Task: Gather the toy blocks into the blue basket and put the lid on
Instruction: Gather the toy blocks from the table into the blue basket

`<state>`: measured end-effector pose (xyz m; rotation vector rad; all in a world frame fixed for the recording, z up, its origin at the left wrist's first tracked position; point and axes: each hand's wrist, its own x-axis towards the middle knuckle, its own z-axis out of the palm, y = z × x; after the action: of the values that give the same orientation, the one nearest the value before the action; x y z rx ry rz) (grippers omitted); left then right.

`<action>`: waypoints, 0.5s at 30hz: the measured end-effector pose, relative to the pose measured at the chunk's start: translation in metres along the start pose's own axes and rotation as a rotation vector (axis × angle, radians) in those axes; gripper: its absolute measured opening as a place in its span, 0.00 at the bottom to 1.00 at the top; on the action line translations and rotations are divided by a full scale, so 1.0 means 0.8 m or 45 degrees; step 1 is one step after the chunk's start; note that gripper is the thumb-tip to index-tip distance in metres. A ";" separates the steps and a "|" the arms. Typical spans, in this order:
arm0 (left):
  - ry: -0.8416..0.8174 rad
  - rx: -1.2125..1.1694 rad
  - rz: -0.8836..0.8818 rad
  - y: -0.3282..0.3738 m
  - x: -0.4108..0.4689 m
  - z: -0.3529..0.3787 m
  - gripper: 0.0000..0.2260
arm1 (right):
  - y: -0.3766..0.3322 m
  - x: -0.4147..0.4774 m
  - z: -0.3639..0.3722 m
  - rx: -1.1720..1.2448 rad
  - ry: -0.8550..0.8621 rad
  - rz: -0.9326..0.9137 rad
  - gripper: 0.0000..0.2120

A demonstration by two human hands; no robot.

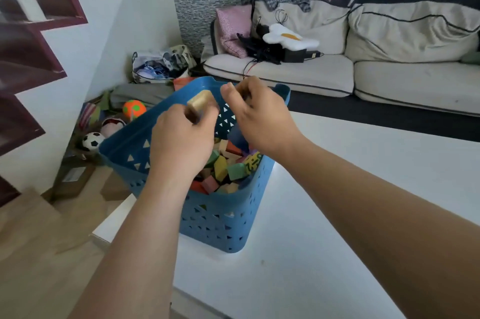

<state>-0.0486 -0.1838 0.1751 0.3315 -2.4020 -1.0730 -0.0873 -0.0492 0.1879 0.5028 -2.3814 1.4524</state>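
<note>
Left hand (179,142) grips natural wood block (201,103) | right hand (255,116) closed on partly hidden block | both above blue basket (213,220) | advice: lower before letting go.

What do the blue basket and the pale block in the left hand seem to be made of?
The basket looks like moulded plastic: even blue colour, a smooth matt wall, and neat triangular holes punched through it. The block in the left hand looks like bare, unpainted wood, pale tan with a slightly darker edge, though motion blur hides any grain, so that is a guess.
</note>
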 end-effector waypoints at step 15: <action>0.087 -0.373 0.346 0.085 -0.038 0.050 0.11 | 0.084 -0.052 -0.164 -0.125 0.300 0.184 0.12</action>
<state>-0.0449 -0.1008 0.1930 -0.0564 -2.1150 -1.2392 -0.0701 0.1023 0.1742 0.1288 -2.3238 1.3602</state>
